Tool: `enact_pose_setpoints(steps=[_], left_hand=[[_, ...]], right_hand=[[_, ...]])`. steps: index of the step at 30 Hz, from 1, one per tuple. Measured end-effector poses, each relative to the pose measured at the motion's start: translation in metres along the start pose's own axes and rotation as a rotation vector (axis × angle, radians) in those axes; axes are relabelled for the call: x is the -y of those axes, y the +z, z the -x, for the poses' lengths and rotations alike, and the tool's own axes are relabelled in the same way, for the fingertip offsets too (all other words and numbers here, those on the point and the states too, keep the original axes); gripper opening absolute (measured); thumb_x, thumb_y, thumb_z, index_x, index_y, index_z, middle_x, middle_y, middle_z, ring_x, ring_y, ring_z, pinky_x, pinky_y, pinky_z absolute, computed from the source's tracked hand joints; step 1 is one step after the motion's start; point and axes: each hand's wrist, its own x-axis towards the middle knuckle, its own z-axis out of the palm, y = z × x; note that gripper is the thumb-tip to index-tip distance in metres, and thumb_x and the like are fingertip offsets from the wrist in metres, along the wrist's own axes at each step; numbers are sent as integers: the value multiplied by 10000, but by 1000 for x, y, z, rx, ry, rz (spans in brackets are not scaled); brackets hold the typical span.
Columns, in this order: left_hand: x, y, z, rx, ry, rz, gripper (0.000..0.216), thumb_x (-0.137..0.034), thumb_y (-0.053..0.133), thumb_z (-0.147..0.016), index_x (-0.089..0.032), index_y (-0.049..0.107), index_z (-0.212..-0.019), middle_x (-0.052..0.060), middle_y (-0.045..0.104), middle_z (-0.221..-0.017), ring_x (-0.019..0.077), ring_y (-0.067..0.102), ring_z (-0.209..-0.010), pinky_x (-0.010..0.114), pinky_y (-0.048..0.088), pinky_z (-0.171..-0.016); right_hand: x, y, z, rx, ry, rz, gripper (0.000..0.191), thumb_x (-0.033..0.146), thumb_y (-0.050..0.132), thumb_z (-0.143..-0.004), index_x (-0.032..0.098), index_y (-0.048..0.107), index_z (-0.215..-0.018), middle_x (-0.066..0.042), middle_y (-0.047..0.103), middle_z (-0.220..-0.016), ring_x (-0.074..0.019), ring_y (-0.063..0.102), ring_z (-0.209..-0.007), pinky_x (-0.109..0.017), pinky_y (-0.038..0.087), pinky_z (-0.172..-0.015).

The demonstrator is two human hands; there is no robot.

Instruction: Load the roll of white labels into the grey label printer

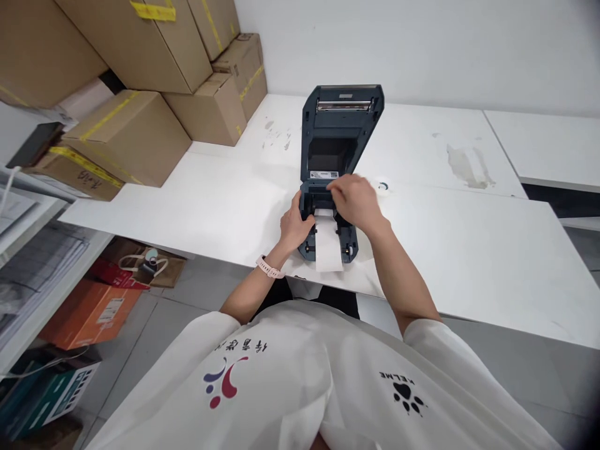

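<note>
A paper strip (329,247) overhangs the near end of the label printer (348,239) on the white table (234,206). The left hand (296,225), loosely spread, apparently braces the left side. The right hand (355,199) curls above; any hold cannot be confirmed. Beyond, the raised lid (340,130) gives access.

Printer (328,156) stands on table (445,250). Paper strip (329,247) extends over printer's near edge. Stacked boxes (129,134) occupy table's far left.

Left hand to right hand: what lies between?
Head view: the printer's dark base, with the upper part of the white paper strip, lies between left hand and right hand.
</note>
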Motion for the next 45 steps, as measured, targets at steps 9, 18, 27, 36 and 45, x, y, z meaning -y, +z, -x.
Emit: enact_pose_setpoints(steps=[9,18,27,36,45], left_hand=[[7,1,-5,-1,68,-132,808,-251,552,-862,-238,307,-1632,82,742,-1016,384,678,-1112,540,439,-1059],[9,0,1,-2,92,-76,732,-298,525,-911,-258,330,-1616,73,747,-1025,346,690,-1058,495,460,-1027],[-3,0,2,1,31,-252,699,-215,433,-926,-205,334,-1617,121,754,-1139,356,688,-1128,510,495,-1009],[-5,0,5,0,26,-242,672,-210,445,-949,-214,340,-1613,125,747,-1119,367,660,-1210,519,494,-1019],[12,5,2,-54,94,-123,665,-241,484,-947,-273,355,-1599,90,748,-1141,335,688,-1156,503,499,-1023]], right_hand=[[6,24,-41,690,-236,205,560,94,655,-780,245,732,-1313,-105,784,-1205,-338,714,-1083,-400,492,-874],[-88,-62,45,308,-214,-800,492,675,868,-648,274,815,-929,-108,768,-995,-308,696,-941,-498,534,-897],[-174,4,119,7,387,-808,488,546,903,-617,255,791,-993,-33,773,-935,-259,708,-878,-436,586,-805],[-204,-4,77,-106,373,-894,751,393,890,-652,351,625,-1354,-59,640,-1477,-299,514,-1465,-537,373,-1253],[-173,25,-4,-4,419,-762,864,444,889,-536,135,595,-1288,-172,712,-1225,-370,683,-1112,-555,579,-952]])
